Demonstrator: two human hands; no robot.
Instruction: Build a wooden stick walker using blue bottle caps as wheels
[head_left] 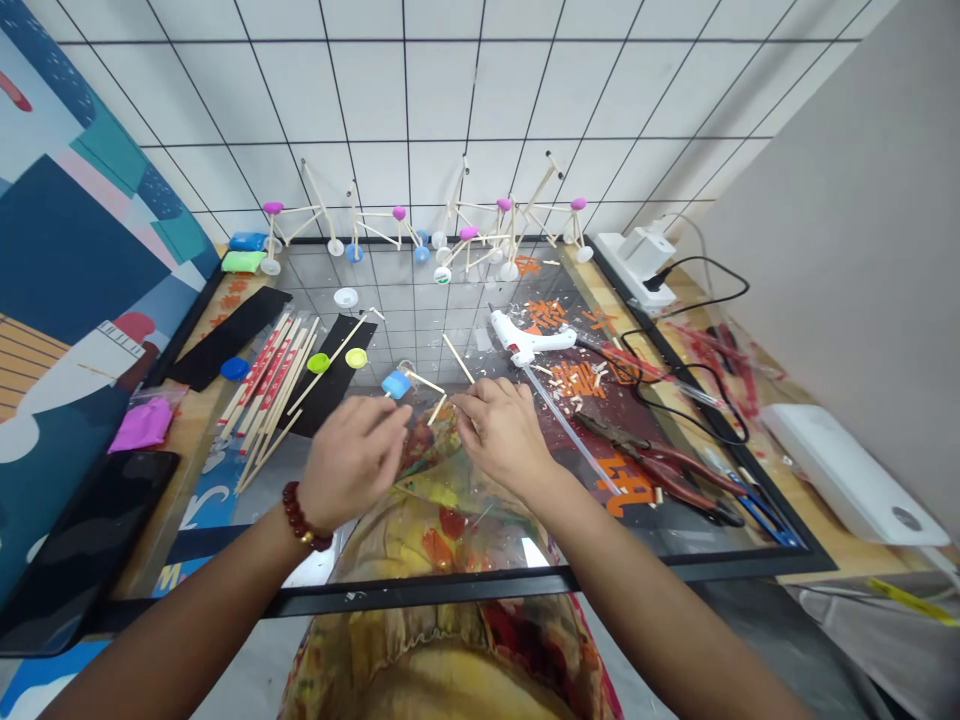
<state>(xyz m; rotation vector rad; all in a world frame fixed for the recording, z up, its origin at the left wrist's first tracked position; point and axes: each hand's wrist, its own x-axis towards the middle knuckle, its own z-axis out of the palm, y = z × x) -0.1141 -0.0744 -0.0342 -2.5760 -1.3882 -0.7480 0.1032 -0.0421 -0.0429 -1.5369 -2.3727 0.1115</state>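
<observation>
My left hand (358,455), slightly blurred and wearing a dark red bead bracelet (306,518), hovers with loosely bent, parted fingers just below a blue clay lump (396,384). Thin wooden sticks are joined to this lump, one of them running right to a bend. Nothing shows in the left fingers. My right hand (501,425) is closed, its fingers pressed on a pale wooden stick (458,358) that pokes out beyond the knuckles. Beside the right fingertips lies a short stick piece (436,410). The right palm side is hidden.
Stick figures with pink lumps (469,234) and round caps line the back. A glue gun (525,340), pliers (660,460) and orange scraps (577,380) lie right. Wooden sticks (274,390), black strips (229,335) and a phone (90,550) lie left. A power strip (634,270) stands back right.
</observation>
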